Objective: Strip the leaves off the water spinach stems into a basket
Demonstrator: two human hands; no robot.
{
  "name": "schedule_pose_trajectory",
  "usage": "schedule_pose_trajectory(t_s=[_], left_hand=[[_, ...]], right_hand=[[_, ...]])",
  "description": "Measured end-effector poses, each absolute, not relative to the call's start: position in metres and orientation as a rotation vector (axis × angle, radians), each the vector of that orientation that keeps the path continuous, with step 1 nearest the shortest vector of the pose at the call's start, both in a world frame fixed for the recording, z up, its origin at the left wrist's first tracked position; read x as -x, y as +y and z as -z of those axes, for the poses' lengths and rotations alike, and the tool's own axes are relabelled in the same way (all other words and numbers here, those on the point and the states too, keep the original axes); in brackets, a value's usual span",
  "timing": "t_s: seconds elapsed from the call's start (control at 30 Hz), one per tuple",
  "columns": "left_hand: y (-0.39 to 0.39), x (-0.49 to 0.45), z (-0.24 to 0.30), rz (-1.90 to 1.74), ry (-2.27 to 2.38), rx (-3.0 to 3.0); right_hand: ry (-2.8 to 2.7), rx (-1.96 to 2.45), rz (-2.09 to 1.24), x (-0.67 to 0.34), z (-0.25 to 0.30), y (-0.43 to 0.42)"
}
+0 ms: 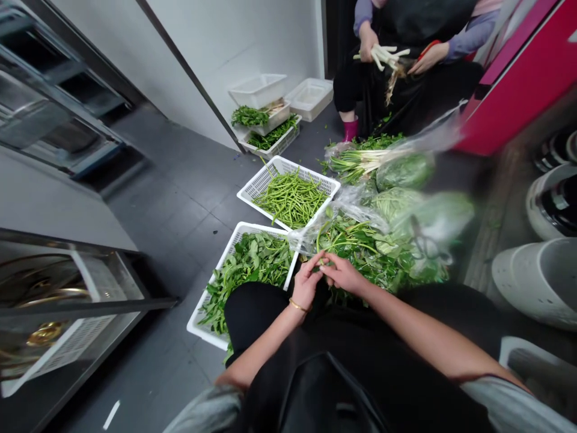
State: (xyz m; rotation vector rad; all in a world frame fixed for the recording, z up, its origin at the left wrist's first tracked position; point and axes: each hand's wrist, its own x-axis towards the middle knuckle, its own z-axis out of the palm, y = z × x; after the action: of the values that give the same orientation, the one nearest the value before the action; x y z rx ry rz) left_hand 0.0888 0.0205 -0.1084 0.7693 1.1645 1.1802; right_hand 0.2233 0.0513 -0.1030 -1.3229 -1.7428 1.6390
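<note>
My left hand, with a gold bracelet on the wrist, and my right hand meet over my lap, both pinched on a thin green stem. Just beyond them lies a pile of leafy green stems partly inside a clear plastic bag. A white basket of picked green leaves sits at my left knee. Behind it stands a white basket filled with long green beans.
Another person sits at the far side, holding pale stalks in both hands. Bagged greens and scallions lie on the dark tiled floor. Stacked white trays stand by the wall. White buckets are on the right, metal shelving on the left.
</note>
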Motion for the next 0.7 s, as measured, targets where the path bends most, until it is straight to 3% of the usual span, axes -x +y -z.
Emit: schedule_pose_trajectory(t_s=[0.17,0.3,0.5,0.7], left_hand=[[0.024,-0.08,0.112,-1.06,1.188,-0.575],[0.021,-0.078,0.121,-1.07,1.44,-0.974],[0.011,-0.068,0.129,-0.872,1.457,-1.852],[0.073,-0.033,0.115,-1.102,1.57,-1.376]], right_hand=[[-2.212,1.319,-1.214,-0.233,0.104,0.047],[-2.446,1.479,-1.068,-0.228,0.115,0.041],[-2.154,1.469,-1.434,-0.212,0.136,0.041],[-1.632,1.558,-1.624,-0.231,0.138,0.072]])
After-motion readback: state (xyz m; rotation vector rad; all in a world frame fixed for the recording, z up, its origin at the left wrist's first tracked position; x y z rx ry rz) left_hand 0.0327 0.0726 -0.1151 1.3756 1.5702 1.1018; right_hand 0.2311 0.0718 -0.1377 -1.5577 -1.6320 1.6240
